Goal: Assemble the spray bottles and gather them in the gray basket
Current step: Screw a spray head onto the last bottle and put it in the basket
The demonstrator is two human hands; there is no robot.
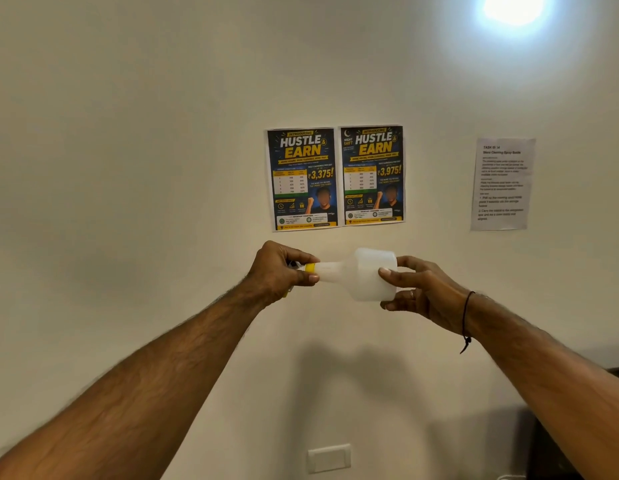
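A translucent white spray bottle (361,273) lies sideways in the air in front of a cream wall, its neck pointing left. My right hand (422,292) grips the bottle's wide base end. My left hand (280,270) is closed around the spray head at the neck, where a yellow collar (309,267) shows just past my fingers. Most of the spray head is hidden inside my left fist. The gray basket is not in view.
Two dark posters (335,178) and a white instruction sheet (502,184) hang on the wall behind the bottle. A white wall plate (329,458) sits low on the wall. A dark surface edge (578,445) shows at the bottom right.
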